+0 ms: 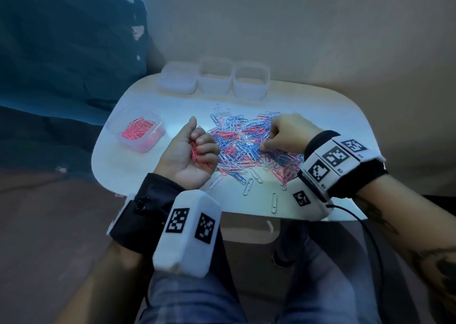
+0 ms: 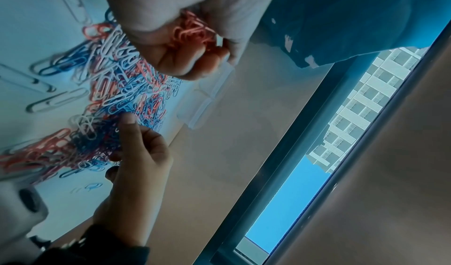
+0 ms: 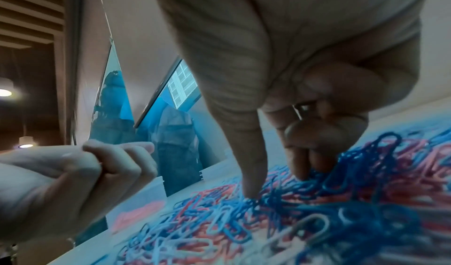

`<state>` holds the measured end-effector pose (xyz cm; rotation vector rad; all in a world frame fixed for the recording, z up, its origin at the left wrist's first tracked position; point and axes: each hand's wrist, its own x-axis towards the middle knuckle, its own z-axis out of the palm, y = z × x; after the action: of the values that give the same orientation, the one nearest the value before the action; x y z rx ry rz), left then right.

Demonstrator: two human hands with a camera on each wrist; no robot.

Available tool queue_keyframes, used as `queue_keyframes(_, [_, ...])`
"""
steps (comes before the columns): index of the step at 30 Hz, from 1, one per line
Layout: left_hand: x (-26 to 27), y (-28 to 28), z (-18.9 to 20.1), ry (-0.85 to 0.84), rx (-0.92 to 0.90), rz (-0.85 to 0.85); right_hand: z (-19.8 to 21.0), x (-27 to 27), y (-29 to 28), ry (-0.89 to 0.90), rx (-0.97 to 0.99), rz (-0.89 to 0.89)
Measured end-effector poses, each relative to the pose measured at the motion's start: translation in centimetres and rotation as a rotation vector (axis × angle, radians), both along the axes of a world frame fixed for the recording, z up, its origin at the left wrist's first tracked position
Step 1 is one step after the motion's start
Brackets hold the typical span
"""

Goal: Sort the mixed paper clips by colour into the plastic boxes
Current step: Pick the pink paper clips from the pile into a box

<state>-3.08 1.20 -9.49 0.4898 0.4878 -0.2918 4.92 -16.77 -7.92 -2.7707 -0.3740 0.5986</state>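
The left hand lies palm up at the near left side of the white table. Its fingers are curled around a small bunch of red clips, and the thumb sticks up toward 12 o'clock. The left wrist view shows the same red clips tucked in the fist.

At 3 o'clock from that hand sits the big mixed pile of clips, red, blue and white all tangled together. The right hand rests on the pile's right side. Its fingers are bent, and the thumb points down with its tip touching blue clips. The other fingertips touch the pile too. I cannot tell if this hand has caught a clip or is only poking at them.

At 9 o'clock from the left hand stands a clear box with red clips in it. At 12 o'clock, along the far edge of the table, three more plastic boxes stand in a row. They look foggy, and what is inside them is hard to see.

A few loose clips lie alone near the table's near edge. The right wrist band hides part of the pile. The close clips in the right wrist view are blurry.
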Motion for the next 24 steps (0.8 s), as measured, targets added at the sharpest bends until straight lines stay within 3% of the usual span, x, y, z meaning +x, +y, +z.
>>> queue_keyframes(6, [-0.8,0.6,-0.4,-0.037,-0.059,-0.008,0.2,0.7,-0.6,-0.011,0.046,-0.018])
queue_keyframes(11, [-1.2,0.3,-0.9,0.053,-0.040,0.055,1.3,1.4,-0.8,-0.097,0.170,-0.042])
queue_keyframes(18, [-0.1,-2.1,0.3,0.081,-0.006,0.139,3.3,-0.8,1.0,0.268,0.628,0.066])
queue_keyframes(24, [0.4,-3.7,0.8,0.005,-0.004,0.046,3.8,-2.0,2.0,0.257,0.711,0.183])
